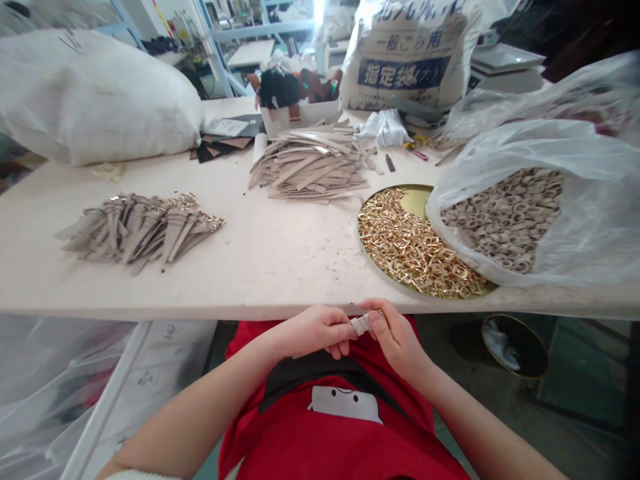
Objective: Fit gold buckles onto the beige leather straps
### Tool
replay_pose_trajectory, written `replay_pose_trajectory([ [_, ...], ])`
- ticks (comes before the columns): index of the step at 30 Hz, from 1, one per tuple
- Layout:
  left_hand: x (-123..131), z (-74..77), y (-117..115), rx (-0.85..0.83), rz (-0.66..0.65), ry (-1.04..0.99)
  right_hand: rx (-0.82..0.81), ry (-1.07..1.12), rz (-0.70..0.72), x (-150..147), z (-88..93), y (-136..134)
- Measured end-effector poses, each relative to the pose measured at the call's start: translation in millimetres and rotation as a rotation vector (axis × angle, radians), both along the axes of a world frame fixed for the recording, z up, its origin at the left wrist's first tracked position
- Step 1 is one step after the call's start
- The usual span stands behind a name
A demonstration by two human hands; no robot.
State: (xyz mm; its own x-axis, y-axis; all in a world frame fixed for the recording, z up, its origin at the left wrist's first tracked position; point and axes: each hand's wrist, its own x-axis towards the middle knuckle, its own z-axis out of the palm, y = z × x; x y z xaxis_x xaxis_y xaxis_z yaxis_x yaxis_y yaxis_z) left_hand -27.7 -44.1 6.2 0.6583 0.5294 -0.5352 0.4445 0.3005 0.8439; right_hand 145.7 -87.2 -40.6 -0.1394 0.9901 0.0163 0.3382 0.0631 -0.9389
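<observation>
Over my lap, just off the table's front edge, my left hand (327,331) and my right hand (390,331) meet at a small beige strap piece (361,325). Both hands pinch it, the left at one end and the right at the other. On the table (280,267), gold buckles (415,250) cover most of a round gold tray (417,199). Flat beige strips (315,163) lie in a heap at the middle. Beige straps with gold buckles (145,230) are piled on the left. Small beige loops (510,217) fill an open plastic bag (590,230).
A large white sack (100,100) stands at the back left, and a printed sack (405,60) at the back right. Between them is a box (300,119) with dark items. Scissors (416,148) lie near the bag. A round bin (515,347) stands below the table.
</observation>
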Motion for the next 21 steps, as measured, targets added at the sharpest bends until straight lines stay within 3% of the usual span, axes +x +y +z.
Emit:
replay_pose_trajectory([
  [3, 6, -4.5, -4, 0.065, 0.037, 0.018, 0.029, 0.017, 0.020, -4, 1.7, 2],
  [8, 4, -2.2, 3, 0.132, 0.055, 0.015, -0.107, 0.166, 0.039, -5, 4.7, 19],
  [14, -12, -7.8, 42, 0.415, 0.044, 0.083, 0.406, -0.297, 0.298, -6, 9.8, 62],
  [17, -19, -19.9, 68, 0.563, 0.058, 0.201, 0.528, -0.512, 0.271, -18, 5.2, 90],
  [21, -30, -29.9, 101, 0.771, -0.011, 0.515, 0.573, -0.670, 0.172, -33, -17.6, 119],
])
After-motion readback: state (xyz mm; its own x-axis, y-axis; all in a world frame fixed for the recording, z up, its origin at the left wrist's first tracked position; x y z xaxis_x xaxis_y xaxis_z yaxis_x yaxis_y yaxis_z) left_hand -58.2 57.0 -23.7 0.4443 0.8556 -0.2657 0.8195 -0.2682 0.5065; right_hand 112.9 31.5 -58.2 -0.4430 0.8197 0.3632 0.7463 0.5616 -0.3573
